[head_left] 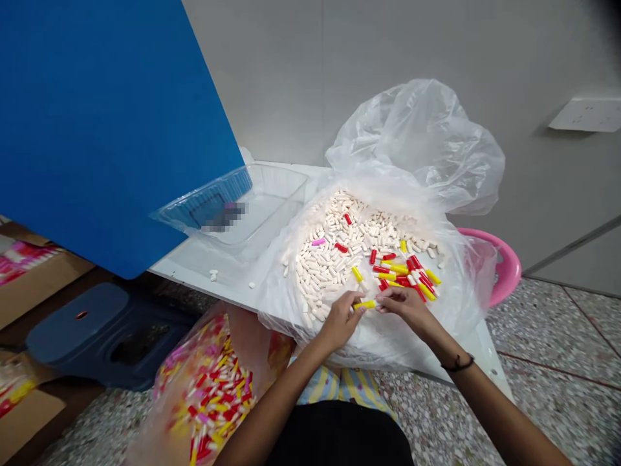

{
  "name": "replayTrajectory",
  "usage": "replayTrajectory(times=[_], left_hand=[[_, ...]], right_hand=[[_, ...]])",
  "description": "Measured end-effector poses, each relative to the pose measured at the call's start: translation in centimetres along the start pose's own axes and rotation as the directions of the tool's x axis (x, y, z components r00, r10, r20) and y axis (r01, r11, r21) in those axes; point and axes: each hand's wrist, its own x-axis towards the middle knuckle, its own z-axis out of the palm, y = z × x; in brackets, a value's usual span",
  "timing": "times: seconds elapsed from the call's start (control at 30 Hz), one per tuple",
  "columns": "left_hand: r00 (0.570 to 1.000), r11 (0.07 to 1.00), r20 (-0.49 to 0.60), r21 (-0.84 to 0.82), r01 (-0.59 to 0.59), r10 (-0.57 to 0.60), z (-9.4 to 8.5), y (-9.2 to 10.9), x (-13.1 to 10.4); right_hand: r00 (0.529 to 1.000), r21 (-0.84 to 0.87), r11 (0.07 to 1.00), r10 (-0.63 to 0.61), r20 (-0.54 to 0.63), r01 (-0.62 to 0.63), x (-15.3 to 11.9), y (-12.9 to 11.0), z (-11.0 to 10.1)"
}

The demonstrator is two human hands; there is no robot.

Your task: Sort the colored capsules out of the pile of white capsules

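Note:
Both hands meet over the front of a clear plastic bag (pixel 373 343) spread on the table. My left hand (pixel 343 318) pinches one end of a yellow piece (pixel 366 304). At the other end of that piece, the fingers of my right hand (pixel 405 308) are closed on something pale, partly hidden by the fingertips. White pieces (pixel 320 268) fill the back and left of the bag. Just behind my right hand lies a loose pile of red, yellow and white pieces (pixel 402 272). Single red pieces (pixel 341 248) and a pink piece (pixel 319 242) rest among the white ones.
A clear plastic tray (pixel 276 223) stands left on the white table (pixel 189 268). Below are a bag of coloured pieces (pixel 223 388) and a blue stool (pixel 82 323). A pink basket (pixel 510 268) shows at right, a blue panel (pixel 107 129) at upper left.

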Motion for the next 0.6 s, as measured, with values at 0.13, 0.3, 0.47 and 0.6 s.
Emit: replayTrajectory(times=[0.13,0.3,0.47,0.6], left_hand=[[0.987,0.936,-0.15,0.353,-0.008,0.065,-4.7,-1.6,5.8],[0.965,0.748,-0.165,0.609,0.262,-0.203,-8.5,-6.0,12.4],[0.945,0.762,-0.201,0.559,0.326,-0.257,-9.1,-7.5,13.1],[0.946,0.824,-0.229,0.473,0.313,-0.228,-8.7,-6.1,10.8]], right_hand=[[0.958,-0.177,0.977,-0.16,-0.24,0.119,0.3,0.3,-4.5],[0.868,-0.575,0.802,-0.392,-0.305,0.16,1.5,0.2,-7.0],[0.796,-0.807,0.51,-0.6,-0.087,0.297,3.6,-0.3,-4.0],[0.849,-0.828,0.435,-0.521,0.089,0.354,5.9,-1.4,0.1]])
